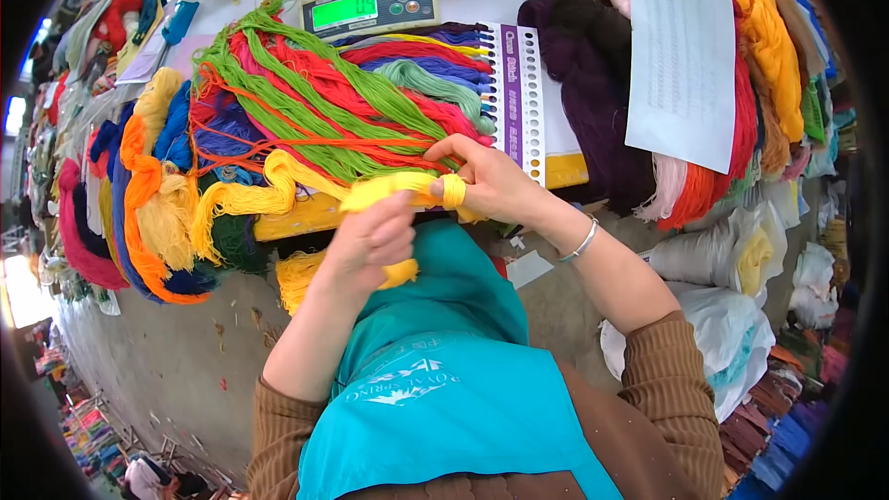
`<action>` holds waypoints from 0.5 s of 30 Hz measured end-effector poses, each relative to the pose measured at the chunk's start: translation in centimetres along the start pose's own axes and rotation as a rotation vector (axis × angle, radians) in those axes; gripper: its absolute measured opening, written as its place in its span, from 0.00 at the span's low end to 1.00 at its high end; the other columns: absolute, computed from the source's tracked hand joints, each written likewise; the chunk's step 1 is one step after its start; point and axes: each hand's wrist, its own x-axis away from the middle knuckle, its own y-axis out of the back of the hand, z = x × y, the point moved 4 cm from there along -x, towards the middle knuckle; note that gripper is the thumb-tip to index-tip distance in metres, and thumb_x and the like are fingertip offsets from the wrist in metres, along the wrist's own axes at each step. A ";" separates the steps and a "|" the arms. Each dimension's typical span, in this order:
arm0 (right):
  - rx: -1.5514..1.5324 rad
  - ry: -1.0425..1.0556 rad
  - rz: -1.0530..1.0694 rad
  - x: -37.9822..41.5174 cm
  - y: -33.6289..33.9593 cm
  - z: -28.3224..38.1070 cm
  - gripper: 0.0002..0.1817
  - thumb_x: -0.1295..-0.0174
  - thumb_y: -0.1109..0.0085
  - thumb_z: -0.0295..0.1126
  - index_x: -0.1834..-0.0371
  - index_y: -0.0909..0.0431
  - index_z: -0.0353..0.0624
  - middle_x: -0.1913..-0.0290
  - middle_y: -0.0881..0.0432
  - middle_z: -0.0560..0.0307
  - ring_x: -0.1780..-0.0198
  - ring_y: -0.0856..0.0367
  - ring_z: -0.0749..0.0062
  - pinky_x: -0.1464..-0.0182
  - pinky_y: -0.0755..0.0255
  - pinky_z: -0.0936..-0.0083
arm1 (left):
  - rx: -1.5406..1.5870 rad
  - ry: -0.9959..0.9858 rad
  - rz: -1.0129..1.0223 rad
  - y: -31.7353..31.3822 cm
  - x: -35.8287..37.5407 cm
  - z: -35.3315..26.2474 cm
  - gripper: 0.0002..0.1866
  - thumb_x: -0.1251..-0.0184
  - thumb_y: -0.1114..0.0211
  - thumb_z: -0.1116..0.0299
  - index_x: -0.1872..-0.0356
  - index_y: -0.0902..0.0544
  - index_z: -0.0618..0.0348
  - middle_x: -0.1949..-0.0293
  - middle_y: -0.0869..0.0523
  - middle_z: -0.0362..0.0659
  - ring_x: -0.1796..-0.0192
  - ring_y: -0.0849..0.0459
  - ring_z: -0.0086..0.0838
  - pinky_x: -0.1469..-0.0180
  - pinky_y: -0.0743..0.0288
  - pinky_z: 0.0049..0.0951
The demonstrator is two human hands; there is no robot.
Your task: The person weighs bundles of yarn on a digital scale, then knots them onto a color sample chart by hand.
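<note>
A skein of yellow embroidery thread point(389, 188) stretches between my hands at the table's front edge. Its bundled right end sits in the fingers of my right hand point(491, 182), closed around it. My left hand point(375, 239), slightly blurred, has its fingers closed on the yellow strands, and a short yellow tail shows below it. More yellow thread point(236, 208) runs left over the edge. Just beyond my hands lie long green skeins point(343, 97) and red skeins point(319, 116). A purple-and-white card with punched holes point(510, 97) carries colored threads along its left side.
A digital scale point(370, 9) with a lit green display stands at the back. Dark purple skeins point(593, 120) and a printed sheet point(681, 60) lie to the right. Orange thread point(139, 194) hangs over the left edge. White plastic bags point(722, 333) sit on the floor at right.
</note>
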 end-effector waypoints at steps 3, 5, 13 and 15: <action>0.099 0.046 -0.013 -0.2 0.1 0.2 0.23 0.34 0.33 0.41 0.41 0.27 0.43 0.80 0.25 0.65 0.76 0.26 0.84 0.73 0.36 0.79 | 0.267 -0.328 0.150 1.0 4.3 -3.6 0.12 0.17 0.53 0.67 0.44 0.25 0.59 0.84 0.35 0.27 0.88 0.42 0.12 0.85 0.48 0.16; 0.203 0.007 -0.003 -0.2 0.2 0.5 0.23 0.34 0.34 0.42 0.41 0.28 0.44 0.80 0.22 0.64 0.75 0.23 0.83 0.71 0.34 0.80 | 0.380 -0.562 0.167 2.5 8.6 -7.6 0.15 0.17 0.59 0.71 0.40 0.27 0.65 0.83 0.35 0.30 0.88 0.40 0.11 0.86 0.45 0.17; 0.135 -0.039 0.028 -0.1 -0.7 0.6 0.21 0.34 0.37 0.36 0.41 0.29 0.44 0.78 0.18 0.61 0.75 0.17 0.80 0.69 0.28 0.77 | 0.177 -0.942 0.014 6.9 15.6 -12.2 0.16 0.19 0.50 0.67 0.41 0.28 0.69 0.73 0.23 0.36 0.84 0.38 0.14 0.82 0.44 0.17; 0.242 0.052 -0.018 0.2 -0.9 0.6 0.20 0.36 0.42 0.28 0.41 0.29 0.41 0.80 0.20 0.62 0.75 0.17 0.79 0.69 0.29 0.78 | -0.252 -0.871 -0.529 6.5 13.7 -9.4 0.18 0.21 0.45 0.68 0.37 0.27 0.65 0.67 0.19 0.36 0.82 0.38 0.13 0.81 0.45 0.17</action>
